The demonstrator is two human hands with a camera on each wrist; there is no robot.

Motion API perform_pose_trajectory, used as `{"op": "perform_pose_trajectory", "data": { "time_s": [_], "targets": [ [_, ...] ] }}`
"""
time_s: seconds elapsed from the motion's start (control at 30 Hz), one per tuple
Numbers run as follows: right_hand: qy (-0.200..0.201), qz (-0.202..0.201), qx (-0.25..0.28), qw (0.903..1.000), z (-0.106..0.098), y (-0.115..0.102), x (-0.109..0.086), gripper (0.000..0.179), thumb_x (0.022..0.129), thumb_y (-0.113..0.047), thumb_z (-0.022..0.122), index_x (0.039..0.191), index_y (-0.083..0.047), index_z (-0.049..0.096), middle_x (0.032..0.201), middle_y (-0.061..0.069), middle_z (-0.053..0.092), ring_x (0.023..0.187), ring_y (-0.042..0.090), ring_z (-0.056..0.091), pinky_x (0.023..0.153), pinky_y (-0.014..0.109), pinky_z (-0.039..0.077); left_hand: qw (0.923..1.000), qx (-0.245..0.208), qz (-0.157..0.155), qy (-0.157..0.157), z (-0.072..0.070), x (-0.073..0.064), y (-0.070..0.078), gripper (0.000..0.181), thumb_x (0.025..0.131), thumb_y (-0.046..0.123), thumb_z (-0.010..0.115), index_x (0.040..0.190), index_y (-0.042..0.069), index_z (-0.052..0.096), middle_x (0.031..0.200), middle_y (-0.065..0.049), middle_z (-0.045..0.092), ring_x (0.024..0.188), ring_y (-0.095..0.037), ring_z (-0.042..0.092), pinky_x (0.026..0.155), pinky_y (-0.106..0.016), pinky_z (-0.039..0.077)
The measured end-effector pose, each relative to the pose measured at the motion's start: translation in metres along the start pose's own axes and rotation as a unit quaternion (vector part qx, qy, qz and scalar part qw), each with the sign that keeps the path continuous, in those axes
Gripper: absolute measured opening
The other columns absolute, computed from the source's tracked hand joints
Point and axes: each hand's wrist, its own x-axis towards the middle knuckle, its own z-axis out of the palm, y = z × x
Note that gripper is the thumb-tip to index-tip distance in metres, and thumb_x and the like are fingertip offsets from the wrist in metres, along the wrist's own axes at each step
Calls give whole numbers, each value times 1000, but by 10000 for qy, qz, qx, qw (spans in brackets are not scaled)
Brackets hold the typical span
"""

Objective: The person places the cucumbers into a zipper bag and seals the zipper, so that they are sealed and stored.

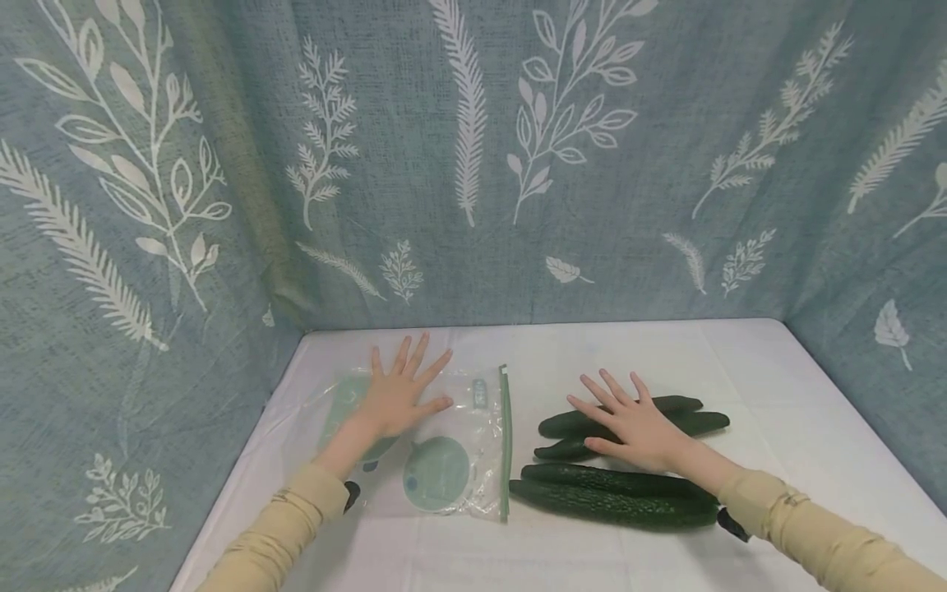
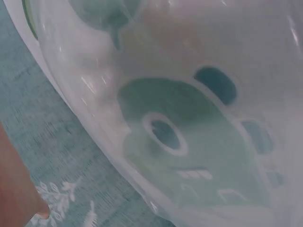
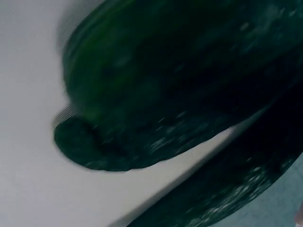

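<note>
A clear plastic zip bag with green prints lies flat on the left, its green zip edge facing right. Over the bag's upper part, my left hand is spread with straight fingers. Several dark green cucumbers lie to the right: two smaller ones at the back and two longer, bumpy ones in front. My right hand spreads its fingers above the back pair, hiding their middles. Whether either hand touches what is below it, I cannot tell. Close up, the left wrist view shows the bag's film, the right wrist view cucumbers.
A white cloth covers the table. Blue-green curtains with white leaf patterns stand behind it and along both sides. A dark device shows under the left sleeve and another under the right sleeve.
</note>
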Motion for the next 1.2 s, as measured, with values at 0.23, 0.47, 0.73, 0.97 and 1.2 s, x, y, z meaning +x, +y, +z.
{"op": "perform_pose_trajectory", "data": {
  "time_s": [0.23, 0.47, 0.73, 0.97, 1.2],
  "targets": [
    [-46, -495, 225, 9985, 3, -22, 7, 66, 94, -52, 48, 150, -24, 27, 160, 6, 16, 146, 36, 17, 113, 65, 10, 9988, 76, 489, 35, 4, 2, 17, 76, 90, 64, 45, 152, 32, 16, 161, -9, -1, 148, -37, -1, 108, -74, -9],
    [-540, -1074, 541, 9913, 11, -45, 13, 65, 97, -51, 41, 150, -15, 28, 159, 7, 21, 147, 30, 18, 116, 60, 16, 9958, 141, 866, -273, 8, -1, 37, 77, 90, 67, 41, 152, 32, 13, 161, -4, -6, 148, -33, -5, 110, -72, -8],
    [-1153, -1309, 897, 9806, 11, -63, 25, 68, 98, -50, 41, 150, -10, 24, 159, 6, 21, 148, 25, 16, 120, 52, 17, 9907, 120, 1180, -670, 14, -3, 58, 83, 87, 69, 44, 153, 29, 12, 161, -1, -5, 149, -30, -5, 112, -69, -8],
    [-1428, -1440, 665, 9770, 14, -74, 31, 68, 98, -56, 33, 148, -10, 30, 156, 5, 28, 145, 23, 25, 119, 46, 24, 9842, 1, 1300, -1198, 24, -9, 70, 87, 86, 71, 42, 153, 24, 13, 162, -4, 0, 149, -31, 3, 114, -68, -1],
    [-1517, -1535, 486, 9752, 19, -83, 35, 69, 98, -57, 30, 147, -9, 33, 155, 6, 31, 144, 23, 28, 119, 43, 26, 9759, -307, 1216, -1784, 36, -17, 76, 89, 86, 69, 45, 152, 16, 18, 161, -7, 10, 148, -27, 11, 120, -57, 8]
  ]
}}
